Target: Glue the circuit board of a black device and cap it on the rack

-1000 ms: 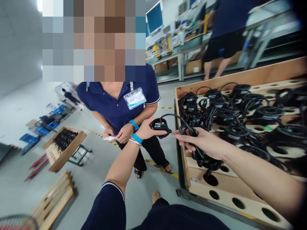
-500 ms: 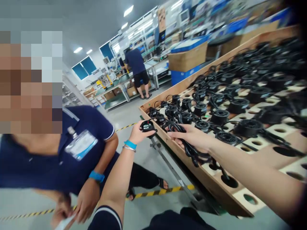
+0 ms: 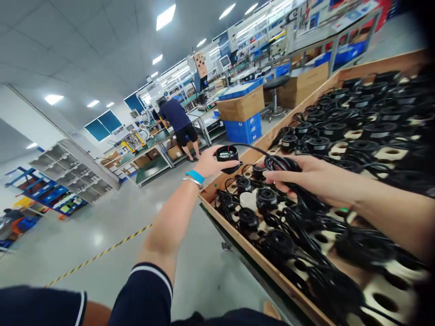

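Observation:
My left hand (image 3: 210, 164) grips a round black housing (image 3: 228, 156), its open top showing a pale, shiny inside and a small red mark. From it a black cable runs right to a looped bundle, the coiled cable (image 3: 282, 164). My right hand (image 3: 307, 179) is closed around that bundle. Both hands are over the near left corner of a wooden tray (image 3: 234, 235), which holds many similar round black units (image 3: 267, 198) with coiled cables, standing among pale blocks with round holes.
Beyond the tray stand a blue crate (image 3: 243, 130) with a cardboard box and a stool (image 3: 276, 86). A person (image 3: 176, 118) bends over a workbench further back. Grey shelving (image 3: 73, 172) is at the left. A co-worker's sleeve (image 3: 41, 305) shows at the lower left, near a striped floor line (image 3: 102, 253).
The view has swung left and up. Both hands, still holding the housing and cable, are now over the tray's corner rather than beside its edge. The co-worker has mostly left view.

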Available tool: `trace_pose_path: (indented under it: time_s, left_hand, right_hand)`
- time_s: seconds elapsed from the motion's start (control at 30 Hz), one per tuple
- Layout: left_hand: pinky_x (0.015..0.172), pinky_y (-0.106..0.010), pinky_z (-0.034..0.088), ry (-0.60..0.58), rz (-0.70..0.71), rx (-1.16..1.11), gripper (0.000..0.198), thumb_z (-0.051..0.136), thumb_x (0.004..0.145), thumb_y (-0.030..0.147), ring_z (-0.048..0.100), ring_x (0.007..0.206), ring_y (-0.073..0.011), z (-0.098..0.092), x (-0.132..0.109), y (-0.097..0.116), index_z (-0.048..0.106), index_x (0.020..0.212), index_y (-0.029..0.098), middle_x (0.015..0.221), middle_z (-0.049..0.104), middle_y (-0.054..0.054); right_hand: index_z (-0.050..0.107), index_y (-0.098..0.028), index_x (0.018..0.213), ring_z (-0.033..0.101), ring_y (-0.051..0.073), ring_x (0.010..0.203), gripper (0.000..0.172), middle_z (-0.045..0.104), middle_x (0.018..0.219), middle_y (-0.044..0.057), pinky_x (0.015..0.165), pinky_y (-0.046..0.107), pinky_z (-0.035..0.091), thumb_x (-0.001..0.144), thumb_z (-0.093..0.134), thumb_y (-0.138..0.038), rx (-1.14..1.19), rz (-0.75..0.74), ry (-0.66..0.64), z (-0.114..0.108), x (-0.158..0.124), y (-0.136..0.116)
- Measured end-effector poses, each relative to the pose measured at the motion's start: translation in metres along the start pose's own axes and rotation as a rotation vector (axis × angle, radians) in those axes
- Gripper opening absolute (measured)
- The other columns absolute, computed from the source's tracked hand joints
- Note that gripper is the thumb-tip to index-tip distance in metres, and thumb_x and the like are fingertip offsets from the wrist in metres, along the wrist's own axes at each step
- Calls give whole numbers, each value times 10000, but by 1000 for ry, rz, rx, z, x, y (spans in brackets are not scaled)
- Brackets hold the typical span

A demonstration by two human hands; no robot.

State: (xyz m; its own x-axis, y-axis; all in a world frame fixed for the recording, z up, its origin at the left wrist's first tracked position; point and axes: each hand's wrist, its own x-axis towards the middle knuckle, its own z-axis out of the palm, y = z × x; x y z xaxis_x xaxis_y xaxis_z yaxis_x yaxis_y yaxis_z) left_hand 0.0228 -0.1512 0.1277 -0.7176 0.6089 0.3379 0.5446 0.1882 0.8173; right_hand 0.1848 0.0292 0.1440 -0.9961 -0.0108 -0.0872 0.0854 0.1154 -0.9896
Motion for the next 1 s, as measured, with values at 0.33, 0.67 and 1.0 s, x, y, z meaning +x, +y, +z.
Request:
trace_pose_path:
  time_s: [0.33, 0.67, 1.0]
  left_hand:
    - [821, -279, 454, -181, 123, -39, 560, 828, 538, 378, 568, 843, -143, -14, 153, -93, 625, 975, 94, 904, 643, -52]
    - [852, -275, 468, -666, 403, 83, 507, 814, 604, 306, 589, 926, -165, 132, 266, -129, 621, 1028, 106, 1011, 649, -73]
    - [955, -344, 468, -969, 603, 479, 656, 837, 546, 279, 587, 1043, -253, 210, 293, -138, 596, 1135, 120, 1137, 618, -109]
  right_hand:
    - [581, -108, 863, 483, 87, 562, 107, 566, 766, 53, 392, 137, 393, 865, 661, -179, 134, 142, 410, -6, 114, 1]
    - [568, -107, 773, 498, 107, 547, 129, 548, 691, 37, 375, 163, 407, 872, 643, -140, 201, 236, 1087, -21, 140, 34]
    - [555, -87, 851, 501, 92, 489, 117, 562, 661, 42, 375, 152, 418, 892, 635, -162, 337, 371, 1369, -41, 167, 66]
